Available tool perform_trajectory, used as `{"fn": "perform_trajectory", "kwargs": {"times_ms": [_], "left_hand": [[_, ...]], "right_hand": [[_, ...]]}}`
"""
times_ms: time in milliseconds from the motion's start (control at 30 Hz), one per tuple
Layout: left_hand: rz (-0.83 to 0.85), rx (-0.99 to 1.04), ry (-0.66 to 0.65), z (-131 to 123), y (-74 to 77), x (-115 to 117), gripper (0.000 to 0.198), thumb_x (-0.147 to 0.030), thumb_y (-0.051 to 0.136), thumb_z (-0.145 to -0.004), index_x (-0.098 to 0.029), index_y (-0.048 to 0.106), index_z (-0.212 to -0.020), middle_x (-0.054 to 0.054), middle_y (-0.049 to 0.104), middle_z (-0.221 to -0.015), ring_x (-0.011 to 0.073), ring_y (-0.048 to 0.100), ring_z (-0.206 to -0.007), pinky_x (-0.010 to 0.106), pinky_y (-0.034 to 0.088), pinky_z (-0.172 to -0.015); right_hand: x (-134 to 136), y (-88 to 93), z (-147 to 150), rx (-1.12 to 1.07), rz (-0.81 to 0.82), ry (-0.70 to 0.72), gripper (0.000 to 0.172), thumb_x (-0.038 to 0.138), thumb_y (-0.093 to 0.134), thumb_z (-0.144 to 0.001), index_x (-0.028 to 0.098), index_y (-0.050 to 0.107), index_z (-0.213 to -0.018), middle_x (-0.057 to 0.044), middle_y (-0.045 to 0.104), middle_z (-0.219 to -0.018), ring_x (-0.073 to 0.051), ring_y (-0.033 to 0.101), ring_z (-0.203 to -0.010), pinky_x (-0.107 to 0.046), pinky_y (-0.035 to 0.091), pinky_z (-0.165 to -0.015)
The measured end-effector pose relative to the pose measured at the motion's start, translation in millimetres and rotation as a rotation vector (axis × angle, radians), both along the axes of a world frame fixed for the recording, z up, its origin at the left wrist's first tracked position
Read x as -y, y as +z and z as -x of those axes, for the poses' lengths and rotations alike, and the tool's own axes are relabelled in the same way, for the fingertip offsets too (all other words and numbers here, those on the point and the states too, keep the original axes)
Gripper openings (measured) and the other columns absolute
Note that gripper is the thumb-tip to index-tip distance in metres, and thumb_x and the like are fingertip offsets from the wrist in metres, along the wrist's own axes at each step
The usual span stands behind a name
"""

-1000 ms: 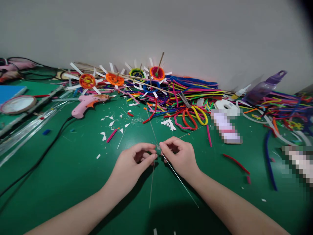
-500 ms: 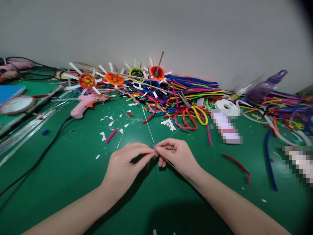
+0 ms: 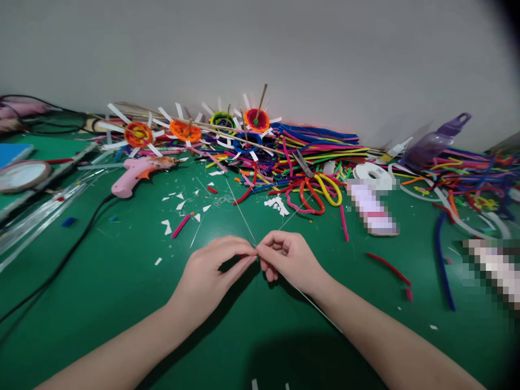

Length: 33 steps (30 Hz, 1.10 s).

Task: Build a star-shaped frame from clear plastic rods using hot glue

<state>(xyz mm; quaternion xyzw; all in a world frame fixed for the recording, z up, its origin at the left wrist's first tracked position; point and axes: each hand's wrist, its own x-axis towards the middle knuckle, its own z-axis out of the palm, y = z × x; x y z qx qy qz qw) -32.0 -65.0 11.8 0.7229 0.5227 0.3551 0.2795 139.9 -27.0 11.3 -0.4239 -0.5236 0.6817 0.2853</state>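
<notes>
Both hands meet above the green table, fingertips almost touching. My left hand pinches with thumb and forefinger, and my right hand pinches just beside it, its other fingers curled. Between them they grip thin pale wires; the pinch point itself is hidden by the fingertips. One strand runs up and left from the fingers, another slants up to the right. A longer length passes beneath my right hand and along the forearm. White paper scraps lie beyond the hands.
A pink glue gun with a black cord lies left. Along the wall stand pipe cleaners, round woven pieces with paper strips, scissors, a white tape roll and a purple bottle. A blurred-out phone-like object lies right.
The hands stay pinched together at nearly the same spot. The strand slanting up to the right shows more clearly, and the length under my right forearm hangs farther out. The view has shifted slightly.
</notes>
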Motion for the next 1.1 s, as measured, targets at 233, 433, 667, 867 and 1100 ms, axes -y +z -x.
{"fn": "perform_trajectory", "kwargs": {"times_ms": [233, 433, 667, 867, 1100], "left_hand": [[-0.243, -0.057, -0.135, 5.3, -6.0, -3.9, 0.009, -0.018, 0.057, -0.083, -0.023, 0.063, -0.087, -0.002, 0.070, -0.086, 0.0100, 0.062, -0.081, 0.024, 0.044, -0.077], [-0.337, -0.174, -0.164, 6.4, -5.8, -4.3, 0.011, -0.016, 0.052, -0.086, -0.024, 0.061, -0.083, 0.000, 0.070, -0.089, 0.0103, 0.062, -0.079, 0.030, 0.039, -0.081], [-0.366, -0.165, -0.155, 6.5, -6.2, -4.1, 0.012, -0.012, 0.054, -0.084, -0.023, 0.058, -0.081, -0.001, 0.070, -0.088, 0.0099, 0.063, -0.078, 0.030, 0.038, -0.082], [-0.267, -0.097, -0.104, 4.7, -10.4, -5.9, 0.007, -0.018, 0.057, -0.082, -0.023, 0.060, -0.086, 0.000, 0.069, -0.087, 0.0124, 0.062, -0.082, 0.028, 0.043, -0.079], [0.188, 0.106, 0.055, 0.0, -4.4, -1.1, 0.012, -0.028, 0.048, -0.085, -0.023, 0.057, -0.091, -0.001, 0.066, -0.077, 0.0129, 0.063, -0.070, 0.025, 0.047, -0.066]], "right_hand": [[2.3, 1.5, 0.1, -0.017, 0.084, 0.008, 0.019, 0.030, 0.062, -0.076, 0.016, 0.052, -0.067, 0.007, 0.053, -0.045, -0.004, 0.046, -0.032, -0.014, 0.032, -0.032], [2.1, 0.2, 1.4, -0.150, 0.200, -0.017, 0.024, 0.030, 0.067, -0.071, 0.016, 0.050, -0.063, 0.007, 0.052, -0.040, -0.003, 0.041, -0.028, -0.013, 0.026, -0.029], [1.8, 0.4, 1.4, -0.180, 0.249, -0.027, 0.028, 0.034, 0.071, -0.069, 0.016, 0.050, -0.062, 0.008, 0.052, -0.040, -0.002, 0.039, -0.027, -0.013, 0.023, -0.028], [0.8, 1.2, 0.2, -0.042, 0.072, -0.042, 0.029, 0.038, 0.070, -0.071, 0.015, 0.053, -0.065, 0.006, 0.054, -0.044, -0.004, 0.047, -0.032, -0.014, 0.033, -0.032], [-1.0, -0.8, -1.1, -0.013, 0.024, -0.036, 0.030, 0.041, 0.068, -0.072, 0.015, 0.053, -0.067, 0.005, 0.056, -0.047, -0.004, 0.048, -0.034, -0.015, 0.034, -0.033]]}}
